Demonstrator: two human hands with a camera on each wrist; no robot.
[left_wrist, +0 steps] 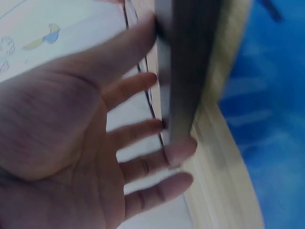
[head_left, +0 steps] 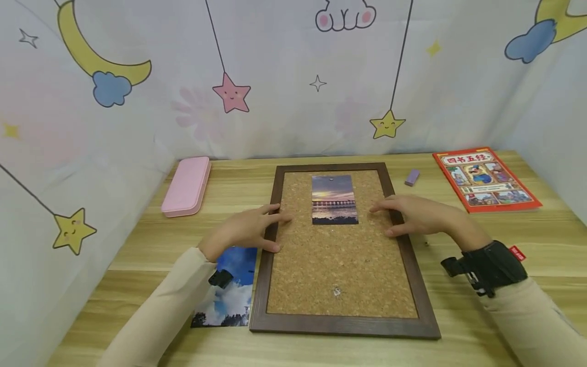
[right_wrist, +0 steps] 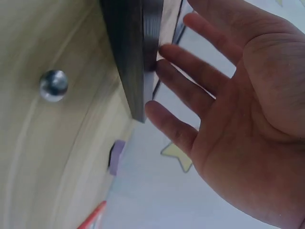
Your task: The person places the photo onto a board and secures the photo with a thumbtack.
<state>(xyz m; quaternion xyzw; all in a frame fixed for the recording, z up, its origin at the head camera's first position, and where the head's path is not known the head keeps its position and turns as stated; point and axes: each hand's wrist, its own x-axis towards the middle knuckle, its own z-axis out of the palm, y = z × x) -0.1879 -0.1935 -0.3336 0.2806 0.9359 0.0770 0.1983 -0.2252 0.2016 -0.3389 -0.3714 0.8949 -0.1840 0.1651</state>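
A corkboard [head_left: 312, 275] in a dark brown wooden frame lies on the table. Pinned near its top is a photo [head_left: 335, 204] of a pier at sunset, with a small pin at its upper edge. My left hand [head_left: 249, 228] rests at the left side of the frame, fingers extended and reaching onto the cork. On the opposite side, my right hand [head_left: 422, 214] lies over the frame with loosely straight fingers, their tips towards the photo. A clear pin [head_left: 337, 291] sits low on the cork. My left forearm partly covers a blue-sky photo [head_left: 238, 300] left of the board.
At the back left is a pink case [head_left: 187, 186]. A purple eraser [head_left: 412, 177] and a red-bordered book [head_left: 487, 178] lie at the back right. One shiny round pin [right_wrist: 54, 86] is on the table just right of the frame. A patterned curtain [head_left: 284, 61] hangs behind the table.
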